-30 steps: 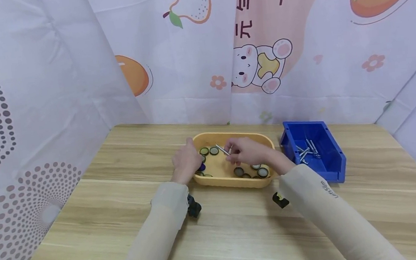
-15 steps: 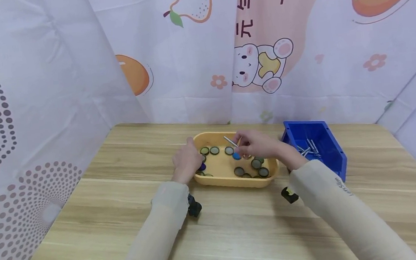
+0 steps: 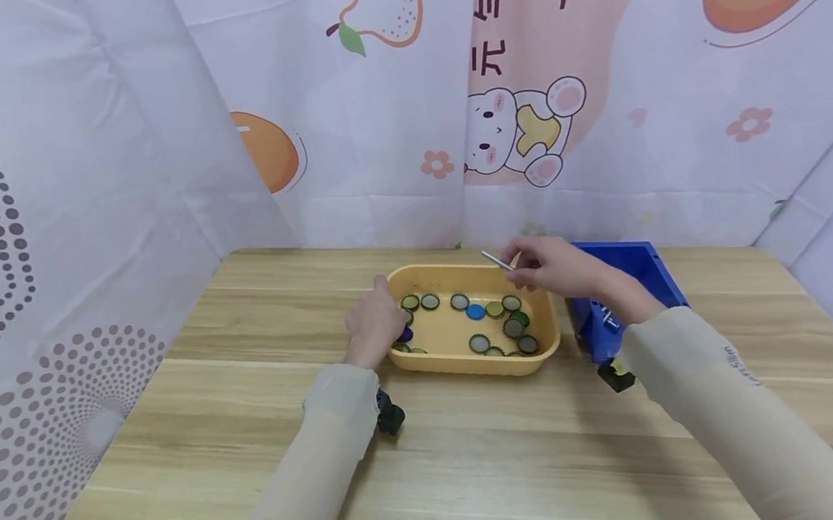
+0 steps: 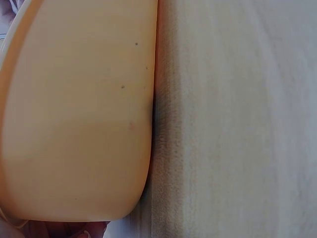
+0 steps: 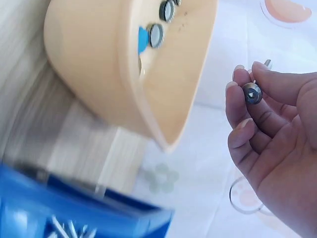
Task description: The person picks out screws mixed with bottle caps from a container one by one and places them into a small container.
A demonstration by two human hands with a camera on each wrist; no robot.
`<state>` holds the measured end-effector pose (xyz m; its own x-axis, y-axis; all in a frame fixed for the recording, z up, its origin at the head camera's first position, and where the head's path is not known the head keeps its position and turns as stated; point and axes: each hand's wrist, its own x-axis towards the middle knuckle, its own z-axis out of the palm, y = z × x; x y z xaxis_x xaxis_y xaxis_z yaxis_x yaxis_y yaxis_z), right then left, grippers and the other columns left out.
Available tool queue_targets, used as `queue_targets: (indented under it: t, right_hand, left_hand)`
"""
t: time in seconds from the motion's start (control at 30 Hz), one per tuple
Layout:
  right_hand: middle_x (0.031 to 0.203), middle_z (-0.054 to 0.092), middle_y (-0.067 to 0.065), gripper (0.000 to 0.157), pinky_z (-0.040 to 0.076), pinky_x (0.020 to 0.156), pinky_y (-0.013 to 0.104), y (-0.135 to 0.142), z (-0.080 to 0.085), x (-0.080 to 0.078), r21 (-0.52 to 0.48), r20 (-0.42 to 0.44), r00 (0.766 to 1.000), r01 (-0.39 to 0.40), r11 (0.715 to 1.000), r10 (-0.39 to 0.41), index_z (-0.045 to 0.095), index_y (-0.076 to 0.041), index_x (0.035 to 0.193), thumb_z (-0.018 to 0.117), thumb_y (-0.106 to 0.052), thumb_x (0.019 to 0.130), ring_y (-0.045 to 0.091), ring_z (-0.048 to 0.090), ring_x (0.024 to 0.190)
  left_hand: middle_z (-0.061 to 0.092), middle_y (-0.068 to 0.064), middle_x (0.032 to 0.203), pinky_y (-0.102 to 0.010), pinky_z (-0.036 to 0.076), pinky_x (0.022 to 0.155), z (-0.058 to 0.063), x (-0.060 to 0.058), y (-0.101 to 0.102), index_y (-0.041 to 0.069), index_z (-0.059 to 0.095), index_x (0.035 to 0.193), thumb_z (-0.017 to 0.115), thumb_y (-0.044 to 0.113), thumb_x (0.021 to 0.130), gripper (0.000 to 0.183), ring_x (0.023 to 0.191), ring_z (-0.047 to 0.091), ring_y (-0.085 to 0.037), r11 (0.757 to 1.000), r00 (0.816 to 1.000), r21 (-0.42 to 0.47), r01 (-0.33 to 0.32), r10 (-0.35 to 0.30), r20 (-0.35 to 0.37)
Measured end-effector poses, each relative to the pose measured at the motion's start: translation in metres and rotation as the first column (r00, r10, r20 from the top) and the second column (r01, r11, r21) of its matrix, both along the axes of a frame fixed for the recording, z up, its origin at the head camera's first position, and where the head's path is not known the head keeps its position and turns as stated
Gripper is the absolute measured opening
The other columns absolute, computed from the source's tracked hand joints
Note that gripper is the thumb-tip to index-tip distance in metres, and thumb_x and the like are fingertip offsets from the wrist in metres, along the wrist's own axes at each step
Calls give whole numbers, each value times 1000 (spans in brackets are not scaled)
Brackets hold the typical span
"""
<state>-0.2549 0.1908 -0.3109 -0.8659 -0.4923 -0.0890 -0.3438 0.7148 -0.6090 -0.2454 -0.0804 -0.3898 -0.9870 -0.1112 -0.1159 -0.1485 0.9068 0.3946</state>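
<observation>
My right hand (image 3: 556, 265) pinches a silver bolt (image 3: 496, 261) between thumb and fingers, above the right end of a yellow plastic tray (image 3: 464, 364). In the right wrist view the round bolt head (image 5: 252, 93) faces the camera, showing a socket in its middle. My left hand (image 3: 375, 322) grips the tray's left end, fingers over the rim; in the left wrist view only fingertips show below the tray wall (image 4: 79, 148). Bottle caps lie inside the tray, among them a blue cap (image 3: 476, 311) and a grey-lined cap (image 3: 480, 343).
A blue bin (image 3: 622, 253) stands right of the tray, partly covered by my right forearm. Several silver bolts (image 5: 69, 229) lie in it. The wooden table (image 3: 466, 464) extends in front, and a printed white curtain (image 3: 374, 130) hangs behind.
My right hand has moved right and up with the bolt, from over the tray's middle to its right end near the blue bin. More caps show now. The left hand stays put.
</observation>
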Motion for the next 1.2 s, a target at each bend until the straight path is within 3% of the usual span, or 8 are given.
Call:
queue_targets:
  t: [0.2, 0.33, 0.6, 1.0, 1.1, 1.2]
  right_hand:
    - [91, 70, 18, 21, 55, 67, 30, 26, 8, -1, 4, -25, 999, 31, 1000, -30, 58, 0, 118, 57, -10, 98, 24, 66, 78]
    - [91, 70, 15, 23, 54, 70, 30, 43, 13, -3, 14, -41, 998, 48, 999, -47, 57, 0, 118, 56, -11, 99, 18, 64, 77]
    - [93, 71, 22, 25, 52, 68, 23, 75, 12, -11, 35, -68, 993, 97, 995, -95, 56, 5, 118, 58, -9, 98, 21, 66, 77]
    - [85, 69, 24, 24, 53, 63, 28, 109, 1, -15, 141, -54, 982, 188, 972, -182, 56, 12, 112, 60, -4, 94, 22, 66, 73]
    - [88, 69, 25, 23, 53, 69, 37, 113, -2, -15, 218, -134, 975, 205, 954, -179, 60, 11, 107, 62, -5, 91, 26, 66, 75]
    - [94, 68, 28, 24, 51, 78, 52, 115, -6, -14, 316, -210, 961, 241, 918, -180, 62, 9, 105, 64, -8, 88, 35, 64, 82]
  left_hand:
    - [60, -8, 78, -30, 37, 51, -2, 0, 0, 8, 47, 119, 67, 21, 90, 37, 64, 55, -22, 1000, 1000, 14, 2, -2, -6]
    - [59, -8, 78, -30, 37, 50, -2, 0, 0, 9, 47, 117, 67, 21, 90, 36, 63, 54, -22, 1000, 1000, 20, 4, -3, -8]
    - [61, -9, 80, -30, 38, 51, -2, 0, 0, 8, 47, 119, 68, 23, 89, 40, 64, 56, -22, 1000, 1000, 19, -3, 3, 1]
    - [60, -8, 79, -30, 38, 51, -2, -1, 1, 8, 47, 120, 68, 23, 89, 40, 64, 54, -22, 1000, 1000, 1, -1, 1, 1]
    - [61, -9, 81, -31, 39, 52, -2, -1, 1, 9, 48, 121, 68, 23, 89, 40, 67, 56, -23, 1000, 1000, 3, -7, 7, 2]
    - [62, -9, 83, -32, 40, 53, -1, -1, 1, 9, 48, 122, 68, 23, 89, 41, 69, 57, -23, 1000, 1000, 3, -10, 10, 1]
